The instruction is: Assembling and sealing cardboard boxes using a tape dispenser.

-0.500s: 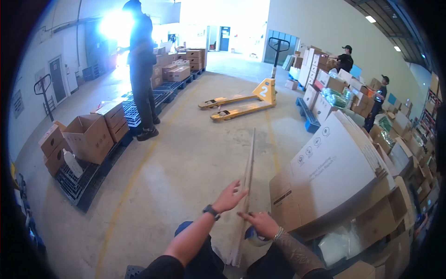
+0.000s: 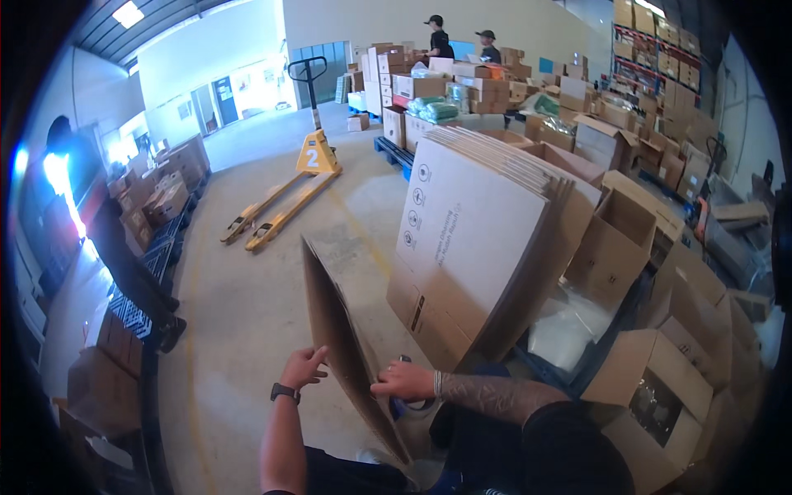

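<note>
A flattened brown cardboard box (image 2: pixel 343 334) stands tilted on its edge between my hands, seen nearly side-on. My left hand (image 2: pixel 302 368), with a dark watch at the wrist, is at its left face, fingers apart and close to the board. On the other side my right hand (image 2: pixel 404 382) is closed, its fingertips by the board's right edge. It seems to grip a tape dispenser (image 2: pixel 410 407), of which a blue part shows below the hand and a dark end above.
A stack of flattened white-faced boxes (image 2: pixel 470 239) leans close on the right. Beyond stand open cartons (image 2: pixel 610 247) and a clear plastic bag (image 2: pixel 561 334). Ahead is a yellow pallet jack (image 2: pixel 313 157). A person (image 2: pixel 115 239) stands at left by pallets; two others work far back.
My view has swung to the right. The flattened box, seen as a thin upright strip before, now shows more of its face. Both hands remain on either side of it.
</note>
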The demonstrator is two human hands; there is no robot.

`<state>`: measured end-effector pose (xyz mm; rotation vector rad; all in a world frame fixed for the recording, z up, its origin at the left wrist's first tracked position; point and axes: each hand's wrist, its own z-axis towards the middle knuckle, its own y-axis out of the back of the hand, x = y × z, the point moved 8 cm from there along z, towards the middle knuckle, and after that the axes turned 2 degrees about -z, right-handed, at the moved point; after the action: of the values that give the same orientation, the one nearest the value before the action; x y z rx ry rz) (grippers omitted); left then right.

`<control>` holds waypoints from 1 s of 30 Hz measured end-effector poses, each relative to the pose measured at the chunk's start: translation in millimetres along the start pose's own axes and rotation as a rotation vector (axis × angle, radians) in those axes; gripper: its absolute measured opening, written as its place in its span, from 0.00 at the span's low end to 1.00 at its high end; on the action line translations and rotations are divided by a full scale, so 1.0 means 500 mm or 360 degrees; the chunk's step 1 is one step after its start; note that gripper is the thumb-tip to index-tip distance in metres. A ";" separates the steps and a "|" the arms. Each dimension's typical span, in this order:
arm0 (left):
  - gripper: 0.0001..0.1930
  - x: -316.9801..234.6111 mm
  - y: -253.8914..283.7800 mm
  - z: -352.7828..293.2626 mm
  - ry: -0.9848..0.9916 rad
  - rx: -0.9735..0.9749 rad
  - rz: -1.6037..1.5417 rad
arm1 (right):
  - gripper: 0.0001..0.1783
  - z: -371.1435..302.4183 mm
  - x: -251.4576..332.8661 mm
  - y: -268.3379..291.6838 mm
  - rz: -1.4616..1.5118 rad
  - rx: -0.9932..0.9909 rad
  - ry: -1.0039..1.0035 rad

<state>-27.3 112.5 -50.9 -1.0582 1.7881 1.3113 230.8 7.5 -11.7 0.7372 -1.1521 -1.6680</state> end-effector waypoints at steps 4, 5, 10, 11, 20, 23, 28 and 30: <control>0.22 0.018 0.081 -0.025 -0.0174 -0.0108 0.0331 | 0.16 -0.039 -0.096 0.053 -0.0235 -0.0086 0.0077; 0.21 0.025 0.096 -0.041 -0.0208 -0.0167 0.0300 | 0.15 -0.047 -0.131 0.068 -0.0294 -0.0093 0.0024; 0.18 0.057 0.149 -0.263 0.0030 -0.0147 0.0238 | 0.11 -0.060 -0.330 0.111 -0.0581 -0.0084 -0.0306; 0.19 0.047 0.131 -0.321 0.0084 -0.0056 0.0198 | 0.11 -0.057 -0.353 0.124 -0.0597 -0.0187 -0.0265; 0.38 -0.286 -0.226 -0.276 -0.0667 0.0399 0.1689 | 0.09 -0.009 -0.380 0.080 -0.0571 -0.0075 -0.0105; 0.37 -0.203 -0.269 -0.233 -0.0337 0.1107 0.1725 | 0.08 -0.026 -0.399 0.097 -0.0620 -0.0095 -0.0174; 0.40 -0.066 -0.227 -0.162 0.0218 0.1595 0.1406 | 0.09 -0.035 -0.379 0.086 -0.0637 -0.0019 -0.0165; 0.43 -0.032 -0.233 -0.118 0.0585 0.1688 0.0859 | 0.15 -0.031 -0.340 0.095 -0.0652 0.0157 -0.0074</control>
<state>80.8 40.1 -70.0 -0.2094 2.6613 0.2282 324.3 154.5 20.5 1.0565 -1.1777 -1.9827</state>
